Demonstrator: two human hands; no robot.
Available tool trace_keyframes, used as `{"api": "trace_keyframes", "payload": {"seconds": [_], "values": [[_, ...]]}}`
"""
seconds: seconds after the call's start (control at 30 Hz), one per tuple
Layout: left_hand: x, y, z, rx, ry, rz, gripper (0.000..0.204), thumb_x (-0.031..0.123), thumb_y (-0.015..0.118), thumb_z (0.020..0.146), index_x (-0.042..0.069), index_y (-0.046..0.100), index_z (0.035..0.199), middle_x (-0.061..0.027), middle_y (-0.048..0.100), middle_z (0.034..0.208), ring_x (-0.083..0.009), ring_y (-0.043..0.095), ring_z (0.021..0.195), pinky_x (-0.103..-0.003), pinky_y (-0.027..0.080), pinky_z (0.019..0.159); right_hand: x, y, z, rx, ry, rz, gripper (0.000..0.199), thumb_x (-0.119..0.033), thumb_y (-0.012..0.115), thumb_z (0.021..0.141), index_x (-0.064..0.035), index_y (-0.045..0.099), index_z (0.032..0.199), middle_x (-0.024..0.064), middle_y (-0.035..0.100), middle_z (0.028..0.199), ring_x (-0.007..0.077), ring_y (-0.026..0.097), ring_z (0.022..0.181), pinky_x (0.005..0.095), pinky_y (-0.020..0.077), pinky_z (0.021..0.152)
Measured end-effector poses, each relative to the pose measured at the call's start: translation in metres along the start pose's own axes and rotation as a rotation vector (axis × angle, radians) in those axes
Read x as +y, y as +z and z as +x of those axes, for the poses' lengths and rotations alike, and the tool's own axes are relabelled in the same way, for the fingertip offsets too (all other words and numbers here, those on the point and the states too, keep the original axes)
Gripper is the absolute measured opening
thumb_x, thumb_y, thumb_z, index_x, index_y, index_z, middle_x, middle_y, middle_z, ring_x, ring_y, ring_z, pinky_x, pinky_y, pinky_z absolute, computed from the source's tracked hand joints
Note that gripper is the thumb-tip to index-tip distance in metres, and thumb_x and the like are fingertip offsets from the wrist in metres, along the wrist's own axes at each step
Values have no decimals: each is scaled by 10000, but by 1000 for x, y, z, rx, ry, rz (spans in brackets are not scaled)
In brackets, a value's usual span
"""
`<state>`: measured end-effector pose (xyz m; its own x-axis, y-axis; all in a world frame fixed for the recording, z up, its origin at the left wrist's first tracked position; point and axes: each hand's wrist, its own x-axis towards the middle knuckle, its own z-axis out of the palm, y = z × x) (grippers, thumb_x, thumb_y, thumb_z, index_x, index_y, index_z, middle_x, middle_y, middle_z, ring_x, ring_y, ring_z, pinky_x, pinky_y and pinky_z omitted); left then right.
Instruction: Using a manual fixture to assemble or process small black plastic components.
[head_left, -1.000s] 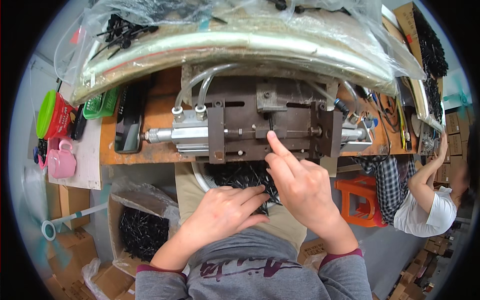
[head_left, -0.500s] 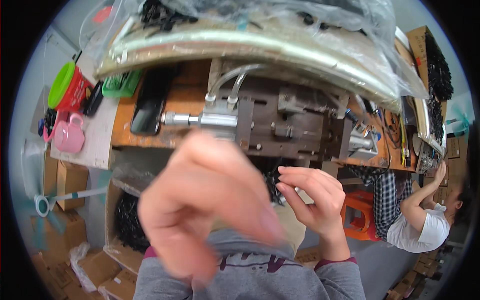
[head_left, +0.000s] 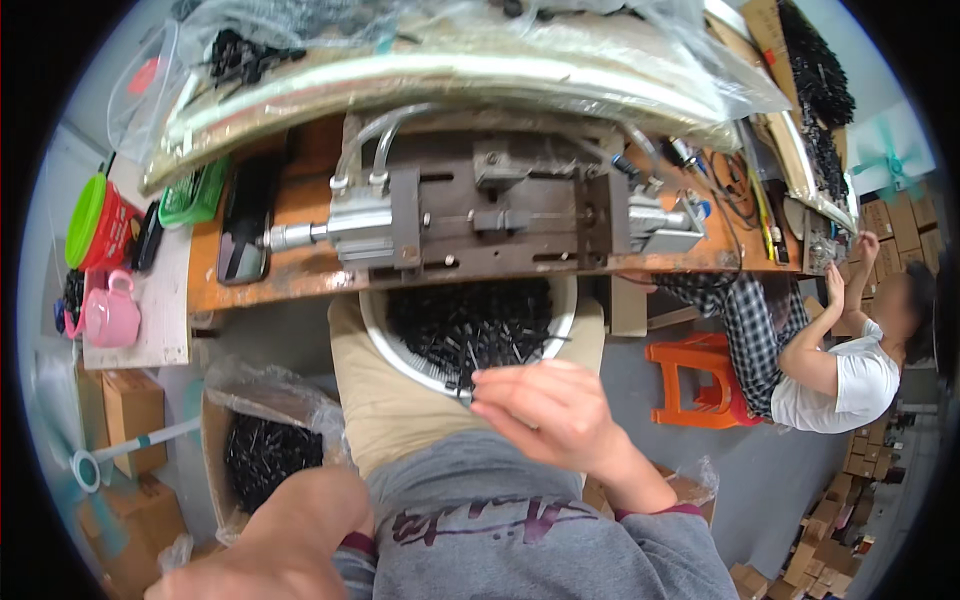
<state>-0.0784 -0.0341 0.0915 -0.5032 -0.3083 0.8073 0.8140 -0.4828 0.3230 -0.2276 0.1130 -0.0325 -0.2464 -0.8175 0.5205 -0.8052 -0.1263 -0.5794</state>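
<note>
Pinching a black piece [head_left: 466, 383] in a nearly closed right hand [head_left: 550, 408], we risked a slip dropping it; our left hand's [head_left: 232, 571] grip we couldn't tell.

White basket [head_left: 386, 348] taken as landmark, rested on the wearer's lap and filled with thin black pieces [head_left: 470, 320]. Right hand [head_left: 548, 408] held at the basket's near rim, thumb and fingers drawn close together; whether a piece is gripped cannot be told. Left hand [head_left: 250, 552] held well to the left of and nearer than the basket, blurred, partly cut off by the lower edge. Dark metal fixture [head_left: 500, 242] mounted just beyond the basket, on an orange-topped workbench [head_left: 310, 185]. Orange stool [head_left: 690, 385] placed right of the basket.
</note>
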Motion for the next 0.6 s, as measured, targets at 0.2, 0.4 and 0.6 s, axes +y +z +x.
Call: {"api": "trace_keyframes", "payload": {"seconds": [0.2, 0.4, 0.6], "values": [[-6, -19, 2, -335, -128, -294, 306, 67, 532, 980, 83, 679, 712, -37, 630, 724, -172, 579, 576, -299, 442, 531, -1, 1, 5, -6, -51, 12, 137, -87, 791, 792, -44, 699, 883, 65, 726, 901, 179, 670, 679, 291, 490, 566], [-33, -51, -39, -573, -489, 54, 225, 211, 613, 976, 38, 732, 896, -125, 711, 919, -276, 666, 751, -389, 516, 637, 31, -37, 63, 69, -190, -44, 133, -51, 782, 777, -30, 711, 888, 95, 730, 888, 207, 692, 696, 302, 528, 623], [-25, -85, -12, -445, -599, 957, 120, 111, 745, 870, 33, 768, 958, -89, 766, 982, -200, 738, 844, -309, 580, 743, 88, -77, 237, 410, -386, -610, 663, -172, 853, 708, -100, 576, 1306, 125, 574, 1342, 317, 511, 1233, 419, 423, 1022]]}}
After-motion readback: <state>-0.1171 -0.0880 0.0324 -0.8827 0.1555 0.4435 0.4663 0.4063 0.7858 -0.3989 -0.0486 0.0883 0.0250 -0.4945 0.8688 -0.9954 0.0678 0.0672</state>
